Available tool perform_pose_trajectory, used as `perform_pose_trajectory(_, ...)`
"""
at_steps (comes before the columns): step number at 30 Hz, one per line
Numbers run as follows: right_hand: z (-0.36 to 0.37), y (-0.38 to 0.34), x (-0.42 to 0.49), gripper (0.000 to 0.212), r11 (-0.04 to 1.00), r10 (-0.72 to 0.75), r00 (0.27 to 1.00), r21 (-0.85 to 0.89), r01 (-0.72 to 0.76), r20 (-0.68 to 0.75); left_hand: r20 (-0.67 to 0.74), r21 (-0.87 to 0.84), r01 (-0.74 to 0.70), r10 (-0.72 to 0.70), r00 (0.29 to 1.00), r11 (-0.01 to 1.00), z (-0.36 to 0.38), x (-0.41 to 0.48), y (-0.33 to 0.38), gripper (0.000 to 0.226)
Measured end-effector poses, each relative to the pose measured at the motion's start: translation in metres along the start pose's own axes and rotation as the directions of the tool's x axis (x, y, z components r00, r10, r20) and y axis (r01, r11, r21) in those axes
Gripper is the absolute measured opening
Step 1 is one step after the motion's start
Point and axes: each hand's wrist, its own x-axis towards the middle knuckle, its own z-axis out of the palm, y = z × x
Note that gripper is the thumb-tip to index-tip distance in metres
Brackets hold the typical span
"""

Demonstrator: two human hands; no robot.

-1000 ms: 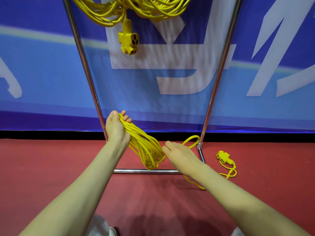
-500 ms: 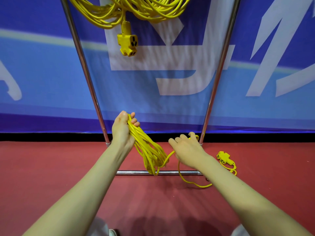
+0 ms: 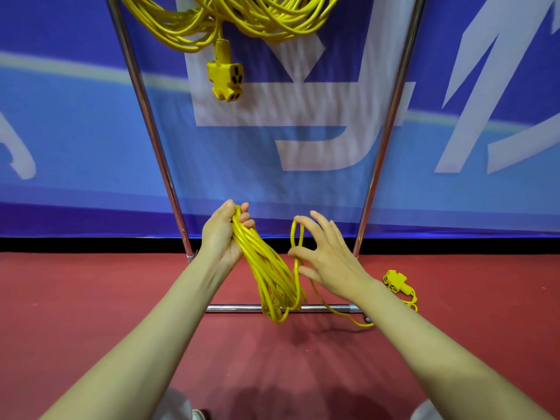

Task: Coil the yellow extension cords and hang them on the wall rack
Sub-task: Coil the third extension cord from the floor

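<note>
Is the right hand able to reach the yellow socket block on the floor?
Probably yes: the socket block lies uncovered on the floor beside the right hand, nothing between them, though that hand pinches a cord loop.

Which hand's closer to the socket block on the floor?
Right. The right hand is just left of the socket block, pinching a loop of cord. The left hand grips the coil farther left.

Yellow cords (image 3: 266,271), black-slotted yellow socket (image 3: 227,80), silver rack (image 3: 391,116), red floor (image 3: 91,298), blue banner (image 3: 75,131) with white shapes.
</note>
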Motion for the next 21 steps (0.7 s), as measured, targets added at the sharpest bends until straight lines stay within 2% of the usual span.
perform_pose_trajectory(3,0.003,-0.007,0.0,0.066,0.983,0.075,0.997,0.171,-0.072,-0.013,0.02,0.016,-0.012,0.012,1.0,1.0,-0.001,0.001,0.004,0.012)
perform_pose_trajectory(5,0.003,-0.011,-0.001,0.09,0.939,0.148,0.986,0.302,-0.164,0.074,0.031,0.034,-0.008,0.007,0.999,0.999,-0.001,0.0,0.003,0.01)
perform_pose_trajectory(8,0.006,-0.014,-0.002,0.111,0.753,0.219,0.932,0.557,-0.35,0.29,0.024,0.045,0.019,-0.02,1.0,0.999,-0.002,0.0,0.001,0.014)
perform_pose_trajectory(10,0.009,-0.012,-0.003,0.109,0.616,0.209,0.884,0.645,-0.451,0.418,0.014,0.042,0.042,-0.043,0.999,0.998,-0.003,0.0,-0.001,0.017)
perform_pose_trajectory(11,0.011,-0.01,-0.003,0.103,0.587,0.189,0.872,0.66,-0.469,0.451,0.014,0.041,0.053,-0.053,0.998,0.998,-0.003,0.001,-0.001,0.018)
perform_pose_trajectory(14,0.012,-0.008,-0.001,0.077,0.56,0.119,0.876,0.697,-0.448,0.467,0.027,0.015,0.084,-0.084,0.996,0.996,-0.001,0.0,-0.003,0.019)
perform_pose_trajectory(16,0.01,-0.013,0.001,0.063,0.462,0.073,0.875,0.761,-0.455,0.479,0.04,0.001,0.093,-0.093,0.995,0.996,0.001,-0.001,-0.003,0.018)
perform_pose_trajectory(18,0.008,-0.015,0.003,0.059,0.367,0.065,0.864,0.793,-0.486,0.499,0.043,-0.008,0.099,-0.098,0.994,0.995,0.002,-0.001,-0.003,0.016)
perform_pose_trajectory(21,0.008,-0.015,0.004,0.057,0.303,0.062,0.85,0.802,-0.515,0.523,0.038,-0.024,0.108,-0.107,0.993,0.994,0.001,-0.002,-0.002,0.01)
